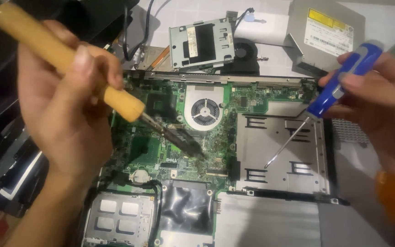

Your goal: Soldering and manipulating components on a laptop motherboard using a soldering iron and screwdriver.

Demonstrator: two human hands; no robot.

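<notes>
- The left hand (65, 105) is clenched around the pale wooden handle of a brush-like tool (69, 61), held at a slant so its dark metal stem and bristled tip (184, 142) rest on the green laptop circuit board (161, 137), just below the round silver cooling fan (204, 110).
- The right hand (380, 100) grasps a blue-and-white-handled screwdriver (339, 89) — its thin steel shaft slopes down to the left, the tip (266, 166) touching the grey sheet-metal bay cover (280, 151) on the board's right side.
- The two tool tips sit well apart, the fan between and above them.
- Behind the opened laptop lie a silver drive caddy (201, 43), a small black fan (243, 52) and a flat grey optical drive (328, 34) — all on a white surface.
</notes>
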